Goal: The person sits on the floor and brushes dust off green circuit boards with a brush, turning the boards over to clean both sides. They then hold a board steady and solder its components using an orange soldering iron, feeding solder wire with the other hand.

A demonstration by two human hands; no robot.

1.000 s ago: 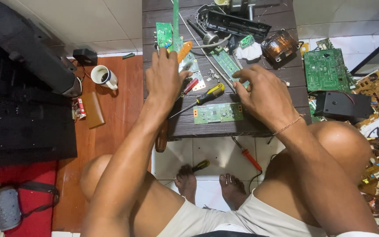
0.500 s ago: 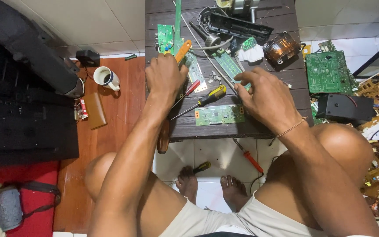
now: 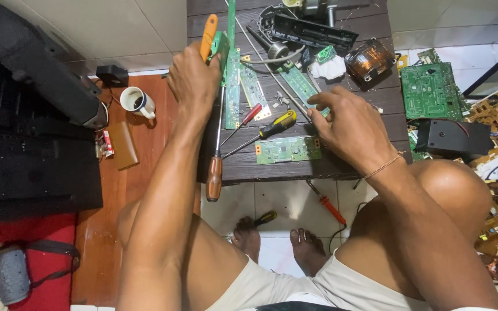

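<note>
Left hand point(image 3: 194, 78) closed in a fist round an orange-handled tool point(image 3: 208, 35); handle end sticks up above the knuckles, working end hidden by the hand. Right hand point(image 3: 350, 126) half open, fingers curled down, fingertips point(image 3: 318, 99) resting on a narrow green circuit strip point(image 3: 298, 83) near the middle of the table.

Dark slatted wooden table point(image 3: 341, 167) carries the work. Black plastic housing point(image 3: 312, 29) along its far edge, copper-wound coil point(image 3: 369, 57) at far right. Small green circuit board point(image 3: 288, 150) near the front edge, just beside the right hand. Yellow-and-black screwdriver point(image 3: 269, 128) lies between the hands; brown wooden-handled screwdriver point(image 3: 215, 173) overhangs the front edge. Larger green board point(image 3: 430, 89) lies off the table to the right. White mug point(image 3: 136, 102) on the wooden floor at left.
</note>
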